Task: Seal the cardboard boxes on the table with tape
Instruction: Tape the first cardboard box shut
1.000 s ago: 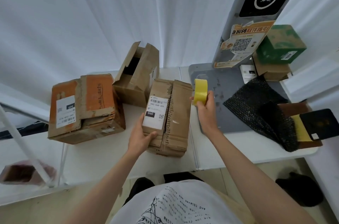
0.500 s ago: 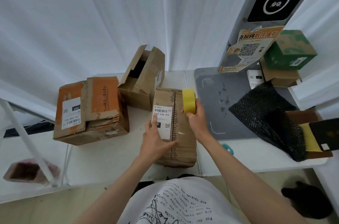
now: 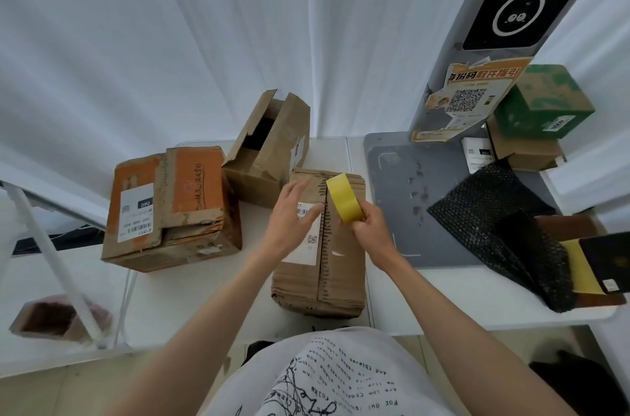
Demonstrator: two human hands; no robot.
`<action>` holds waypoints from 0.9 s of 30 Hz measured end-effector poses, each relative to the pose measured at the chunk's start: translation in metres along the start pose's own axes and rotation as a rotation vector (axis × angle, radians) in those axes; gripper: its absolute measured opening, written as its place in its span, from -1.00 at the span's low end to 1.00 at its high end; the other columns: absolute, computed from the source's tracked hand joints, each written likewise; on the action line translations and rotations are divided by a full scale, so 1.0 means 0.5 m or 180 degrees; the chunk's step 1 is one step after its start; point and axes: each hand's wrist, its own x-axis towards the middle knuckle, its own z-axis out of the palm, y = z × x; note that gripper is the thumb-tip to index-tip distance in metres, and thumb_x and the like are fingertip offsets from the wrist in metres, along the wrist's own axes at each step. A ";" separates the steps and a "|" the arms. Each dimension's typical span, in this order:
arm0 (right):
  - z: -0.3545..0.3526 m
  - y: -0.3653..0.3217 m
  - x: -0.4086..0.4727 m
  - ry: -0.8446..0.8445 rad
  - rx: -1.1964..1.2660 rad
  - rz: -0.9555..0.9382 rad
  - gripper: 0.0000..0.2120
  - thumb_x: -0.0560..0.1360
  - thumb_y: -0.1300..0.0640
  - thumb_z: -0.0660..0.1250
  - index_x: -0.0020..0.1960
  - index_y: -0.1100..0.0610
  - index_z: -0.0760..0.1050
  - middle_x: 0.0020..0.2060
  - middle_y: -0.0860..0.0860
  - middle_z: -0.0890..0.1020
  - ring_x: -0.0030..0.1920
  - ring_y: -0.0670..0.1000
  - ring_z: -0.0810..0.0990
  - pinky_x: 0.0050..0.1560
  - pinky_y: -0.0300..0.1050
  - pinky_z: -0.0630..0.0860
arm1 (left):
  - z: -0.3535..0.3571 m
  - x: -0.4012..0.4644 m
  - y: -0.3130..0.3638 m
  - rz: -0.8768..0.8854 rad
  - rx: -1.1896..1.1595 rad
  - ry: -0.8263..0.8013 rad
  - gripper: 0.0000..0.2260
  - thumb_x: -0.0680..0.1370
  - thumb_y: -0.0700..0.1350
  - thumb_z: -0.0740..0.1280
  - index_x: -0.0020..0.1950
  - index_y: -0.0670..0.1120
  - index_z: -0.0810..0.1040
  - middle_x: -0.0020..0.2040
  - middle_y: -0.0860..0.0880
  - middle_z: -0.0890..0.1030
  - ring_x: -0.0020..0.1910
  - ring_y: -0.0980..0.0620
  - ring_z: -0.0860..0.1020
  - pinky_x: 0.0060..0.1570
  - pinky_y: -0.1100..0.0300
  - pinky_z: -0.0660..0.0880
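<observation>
- Head view, looking down at a white table (image 3: pixel 191 296) with a person's two bare arms reaching forward over it.
- The right hand (image 3: pixel 370 224) has its fingers curled around a roll of yellow tape (image 3: pixel 344 199), pinching it at its lower edge; the roll stands on edge above the seam of the box beneath it.
- The left hand (image 3: pixel 289 221) is spread, fingers straight and slightly apart, hovering over or resting on the middle box (image 3: pixel 320 279); whether it touches cannot be told. Its fingertips point toward the tape, just left of it.
- The middle box lies directly under both hands, flaps closed, a white shipping label (image 3: pixel 305 245) partly covered by the left fingers.
- Beyond the left fingertips stands an open box (image 3: pixel 269 153), tilted, flaps up, dark inside, touching the middle box's far corner.
- Left of the left hand, apart from it, sits an orange-topped box (image 3: pixel 170 207) with a white label.
- Right of the right hand lies a grey mat (image 3: pixel 402 183), and further right a black bubble mailer (image 3: pixel 494 228).
- Beyond the mailer a green box (image 3: pixel 542 102) is stacked on a brown box (image 3: pixel 521 149), beside a post bearing an orange QR-code notice (image 3: pixel 467 98).
</observation>
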 end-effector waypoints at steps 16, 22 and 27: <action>-0.005 -0.028 -0.012 -0.0502 0.0383 -0.0157 -0.77 0.58 0.30 0.35 0.15 0.06 0.60 -0.08 -0.01 0.70 -0.04 -0.11 0.66 -0.04 -0.19 0.59 | -0.007 0.050 0.049 0.0309 0.0187 -0.0088 -0.50 0.52 0.05 0.49 0.44 -0.01 0.53 0.38 0.02 0.53 0.35 0.02 0.46 0.38 -0.04 0.42; -0.011 -0.084 -0.001 -0.0911 0.0865 -0.0271 -0.57 0.54 0.31 0.38 0.36 0.04 0.51 0.07 0.08 0.71 0.15 0.06 0.67 0.24 -0.02 0.59 | -0.054 0.050 0.067 0.0423 -0.0295 0.0310 -0.71 0.67 -0.01 0.28 0.35 -0.04 0.60 0.23 0.05 0.60 0.13 0.17 0.55 0.15 0.35 0.49; -0.019 -0.099 0.017 -0.1351 0.1925 0.0098 -0.66 0.50 0.33 0.28 0.25 0.19 0.55 0.13 0.13 0.66 0.21 0.21 0.61 0.27 0.31 0.54 | -0.109 0.061 0.066 0.0254 -0.0745 0.0250 -0.69 0.73 -0.05 0.15 0.32 -0.10 0.61 0.13 -0.04 0.69 0.13 0.02 0.65 0.13 0.21 0.56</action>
